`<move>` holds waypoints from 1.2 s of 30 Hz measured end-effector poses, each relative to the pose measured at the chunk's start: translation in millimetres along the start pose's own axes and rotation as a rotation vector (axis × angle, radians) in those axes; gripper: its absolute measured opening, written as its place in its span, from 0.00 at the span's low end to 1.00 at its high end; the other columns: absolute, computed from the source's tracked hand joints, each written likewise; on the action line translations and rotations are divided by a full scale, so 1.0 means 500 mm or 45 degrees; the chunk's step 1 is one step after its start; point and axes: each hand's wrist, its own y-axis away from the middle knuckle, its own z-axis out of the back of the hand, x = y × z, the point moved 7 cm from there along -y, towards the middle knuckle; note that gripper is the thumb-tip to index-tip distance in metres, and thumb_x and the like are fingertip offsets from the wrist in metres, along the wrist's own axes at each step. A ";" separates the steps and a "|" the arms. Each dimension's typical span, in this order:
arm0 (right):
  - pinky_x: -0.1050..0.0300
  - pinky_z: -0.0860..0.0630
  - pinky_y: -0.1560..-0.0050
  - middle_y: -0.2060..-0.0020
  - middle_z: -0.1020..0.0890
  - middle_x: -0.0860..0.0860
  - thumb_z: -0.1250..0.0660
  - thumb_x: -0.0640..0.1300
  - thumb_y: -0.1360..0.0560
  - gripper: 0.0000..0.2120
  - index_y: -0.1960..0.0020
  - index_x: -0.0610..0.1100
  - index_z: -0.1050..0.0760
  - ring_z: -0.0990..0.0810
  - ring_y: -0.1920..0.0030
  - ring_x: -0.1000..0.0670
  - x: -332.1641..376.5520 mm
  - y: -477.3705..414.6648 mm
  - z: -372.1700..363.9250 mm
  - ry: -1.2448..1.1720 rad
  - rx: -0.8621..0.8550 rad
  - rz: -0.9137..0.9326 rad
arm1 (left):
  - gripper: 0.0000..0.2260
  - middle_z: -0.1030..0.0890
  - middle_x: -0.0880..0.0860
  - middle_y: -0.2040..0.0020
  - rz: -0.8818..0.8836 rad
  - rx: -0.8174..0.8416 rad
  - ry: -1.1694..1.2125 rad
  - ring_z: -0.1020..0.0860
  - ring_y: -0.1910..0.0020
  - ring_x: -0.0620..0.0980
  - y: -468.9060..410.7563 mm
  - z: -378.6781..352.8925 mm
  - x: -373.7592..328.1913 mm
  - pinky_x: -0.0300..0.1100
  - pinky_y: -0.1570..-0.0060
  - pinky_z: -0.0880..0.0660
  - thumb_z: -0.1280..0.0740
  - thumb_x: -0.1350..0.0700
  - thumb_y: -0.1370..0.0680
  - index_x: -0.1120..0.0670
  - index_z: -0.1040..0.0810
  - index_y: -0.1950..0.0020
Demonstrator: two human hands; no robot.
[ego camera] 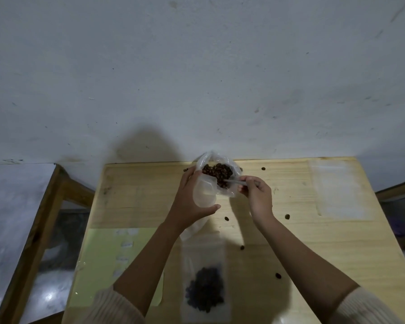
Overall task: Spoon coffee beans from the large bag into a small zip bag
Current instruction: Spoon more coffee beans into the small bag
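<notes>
The large clear bag point(229, 163) of dark coffee beans point(216, 171) stands open at the table's far edge. My left hand point(189, 202) holds an empty small zip bag point(205, 195) upright against the large bag's near side. My right hand point(257, 195) pinches a thin spoon point(234, 182), whose tip lies among the beans in the large bag. A second small zip bag point(205, 291), partly filled with beans, lies flat on the table between my forearms.
The wooden table point(302, 230) carries several loose beans point(287, 216). Clear empty bags point(341, 188) lie at the far right, a pale green sheet point(103, 265) at the near left. A wall rises behind; a wooden frame point(40, 218) stands to the left.
</notes>
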 end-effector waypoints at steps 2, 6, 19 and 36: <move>0.63 0.22 0.58 0.62 0.20 0.45 0.41 0.36 0.21 0.09 0.54 0.34 0.23 0.24 0.66 0.51 -0.009 0.004 -0.018 -0.128 0.045 -0.097 | 0.42 0.45 0.39 0.30 0.000 0.007 -0.006 0.46 0.30 0.30 0.002 -0.003 0.001 0.20 0.38 0.46 0.27 0.40 0.40 0.47 0.38 0.29; 0.67 0.22 0.62 0.62 0.20 0.45 0.42 0.36 0.21 0.10 0.57 0.36 0.24 0.24 0.68 0.53 0.000 0.009 -0.019 -0.251 0.037 -0.121 | 0.44 0.45 0.38 0.30 0.039 0.000 -0.010 0.43 0.29 0.37 0.004 -0.001 0.011 0.28 0.36 0.42 0.27 0.39 0.41 0.50 0.38 0.28; 0.62 0.23 0.60 0.61 0.20 0.44 0.42 0.36 0.21 0.11 0.60 0.37 0.25 0.26 0.70 0.52 0.091 0.055 0.065 -0.395 -0.039 0.090 | 0.47 0.41 0.51 0.28 -0.018 -0.040 -0.145 0.41 0.28 0.49 0.004 -0.002 0.006 0.51 0.32 0.35 0.29 0.38 0.43 0.55 0.38 0.28; 0.58 0.23 0.54 0.61 0.20 0.50 0.41 0.40 0.20 0.10 0.55 0.42 0.22 0.23 0.65 0.53 0.083 0.077 0.067 0.096 -0.126 0.379 | 0.48 0.43 0.56 0.26 -0.072 0.027 -0.306 0.40 0.27 0.54 0.011 -0.002 0.026 0.60 0.37 0.32 0.27 0.38 0.41 0.56 0.39 0.27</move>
